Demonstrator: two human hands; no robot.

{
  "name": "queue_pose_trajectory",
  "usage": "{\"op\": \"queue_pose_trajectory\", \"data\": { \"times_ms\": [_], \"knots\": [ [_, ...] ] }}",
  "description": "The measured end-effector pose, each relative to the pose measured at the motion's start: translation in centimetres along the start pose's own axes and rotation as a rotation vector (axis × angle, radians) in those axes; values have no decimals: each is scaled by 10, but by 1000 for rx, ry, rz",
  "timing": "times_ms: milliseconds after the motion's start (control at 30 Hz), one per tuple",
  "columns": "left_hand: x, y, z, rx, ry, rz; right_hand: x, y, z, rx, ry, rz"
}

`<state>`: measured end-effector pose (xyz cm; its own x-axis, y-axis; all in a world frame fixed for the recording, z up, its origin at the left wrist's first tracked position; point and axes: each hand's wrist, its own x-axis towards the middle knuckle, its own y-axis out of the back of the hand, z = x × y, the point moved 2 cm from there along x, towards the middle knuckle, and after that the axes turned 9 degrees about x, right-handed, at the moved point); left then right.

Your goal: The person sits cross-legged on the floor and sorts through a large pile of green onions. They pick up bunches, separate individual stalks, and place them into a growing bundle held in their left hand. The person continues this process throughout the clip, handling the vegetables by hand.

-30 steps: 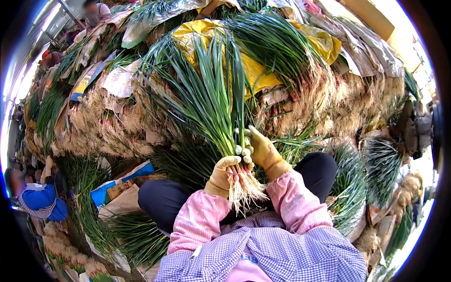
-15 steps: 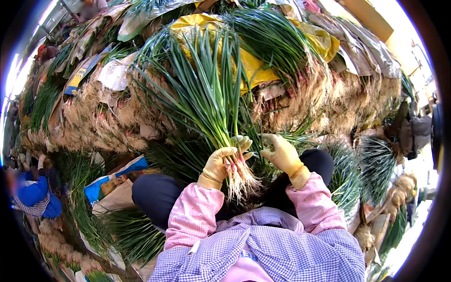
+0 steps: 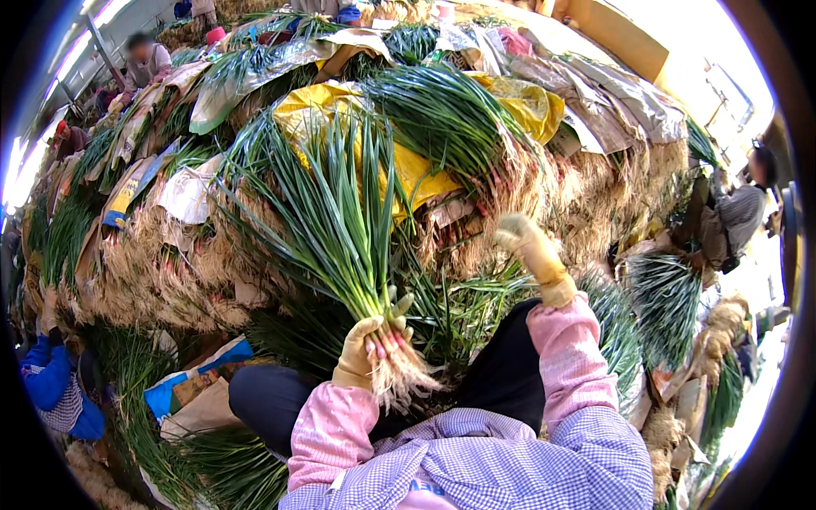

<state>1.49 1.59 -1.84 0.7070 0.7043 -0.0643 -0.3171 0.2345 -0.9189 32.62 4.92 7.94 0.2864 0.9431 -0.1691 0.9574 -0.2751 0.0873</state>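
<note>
In a pale yellow work glove, my left hand is closed around a bunch of spring onions just above their pinkish bases. Its green leaves fan up and away from me, and the pale stringy roots hang over my lap. My right hand, gloved alike, is raised to the right of the bunch, in front of the roots of the heap. Blur hides how its fingers are set, and I see nothing clearly held in it. Loose spring onion leaves lie beyond my knees, between the hands.
A long heap of rooted spring onions stretches across in front, partly covered by yellow plastic sheets and sacks. More bundles lie at right. A blue-edged sack lies at left. Several other people sit around the heap.
My right hand has moved away from the bunch, outward and up toward the heap. The left hand still grips the spring onions, and the view has tilted up.
</note>
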Motion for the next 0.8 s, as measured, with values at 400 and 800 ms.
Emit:
{"op": "queue_pose_trajectory", "data": {
  "times_ms": [400,800],
  "knots": [
    [10,-90,85,188,-184,-82,104,-52,-35,-659,530,260],
    [21,-11,11,127,-66,250,28,-6,-6,-497,172,60]
  ]
}}
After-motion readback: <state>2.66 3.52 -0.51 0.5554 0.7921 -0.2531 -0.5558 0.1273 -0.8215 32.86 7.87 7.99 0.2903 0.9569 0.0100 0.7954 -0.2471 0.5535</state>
